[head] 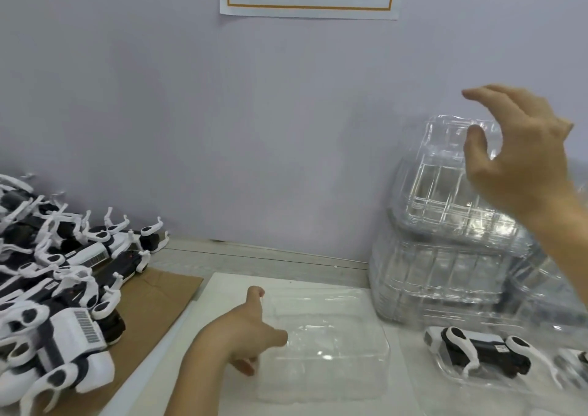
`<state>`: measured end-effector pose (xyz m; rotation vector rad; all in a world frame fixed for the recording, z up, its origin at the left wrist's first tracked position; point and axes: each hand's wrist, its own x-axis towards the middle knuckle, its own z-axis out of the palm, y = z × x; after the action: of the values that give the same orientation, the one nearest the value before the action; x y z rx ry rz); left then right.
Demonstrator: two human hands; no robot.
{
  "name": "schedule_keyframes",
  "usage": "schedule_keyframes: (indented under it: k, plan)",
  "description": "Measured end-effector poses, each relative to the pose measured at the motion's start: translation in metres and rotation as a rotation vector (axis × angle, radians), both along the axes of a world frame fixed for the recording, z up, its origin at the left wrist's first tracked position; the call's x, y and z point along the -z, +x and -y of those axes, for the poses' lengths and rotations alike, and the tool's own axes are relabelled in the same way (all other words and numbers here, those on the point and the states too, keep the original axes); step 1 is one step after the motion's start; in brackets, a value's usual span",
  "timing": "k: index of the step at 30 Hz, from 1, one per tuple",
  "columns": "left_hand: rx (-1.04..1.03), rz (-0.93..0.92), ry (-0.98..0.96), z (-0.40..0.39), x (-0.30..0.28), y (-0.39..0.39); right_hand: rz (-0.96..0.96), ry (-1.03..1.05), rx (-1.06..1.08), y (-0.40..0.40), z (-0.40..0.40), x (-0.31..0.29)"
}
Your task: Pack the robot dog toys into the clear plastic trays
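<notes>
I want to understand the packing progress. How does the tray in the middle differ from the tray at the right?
The middle tray is empty; the right tray holds a robot dog toy. The left hand touches the middle tray; no hand touches the right tray. Both are clear plastic.

Bright even light; glare on tray stack (451, 212); soft blur, wide-angle edge distortion.

we saw a heap of black-and-white robot dog toys (60, 275) lying tumbled on their backs at the left, white legs up, on brown cardboard. an empty clear plastic tray (321, 345) lay flat in front of us. a tall stack of clear trays (445, 250) stood at the right against the wall. just before the stack, a packed robot dog (477, 350) lay on its side in another tray.
</notes>
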<state>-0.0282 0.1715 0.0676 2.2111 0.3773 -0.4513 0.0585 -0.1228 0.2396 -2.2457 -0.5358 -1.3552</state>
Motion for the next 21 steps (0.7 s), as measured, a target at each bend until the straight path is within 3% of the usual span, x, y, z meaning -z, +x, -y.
schedule_keyframes:
  k: [4, 7, 10, 13, 15, 21]
  plan:
    - [0.044, -0.058, 0.033, 0.001, -0.016, -0.012, 0.031, 0.163, -0.171, -0.045, -0.038, 0.062]
    - [0.063, 0.003, 0.189, -0.003, -0.019, -0.017, -0.245, 0.263, -0.266, -0.074, -0.066, 0.131]
    - [0.034, 0.276, 0.218, -0.008, -0.018, -0.015, -0.554, 0.261, -0.235, -0.082, -0.082, 0.183]
    - [-0.026, 0.552, 0.125, -0.007, -0.02, -0.009, -0.748, 0.177, -0.166, -0.079, -0.085, 0.204]
    - [-0.061, 0.672, 0.158, -0.005, -0.021, -0.004, -0.803, 0.243, -0.193, -0.077, -0.086, 0.211]
    - [-0.118, 0.643, 0.341, -0.02, -0.019, 0.019, -0.839, 0.386, -0.246, -0.072, -0.087, 0.22]
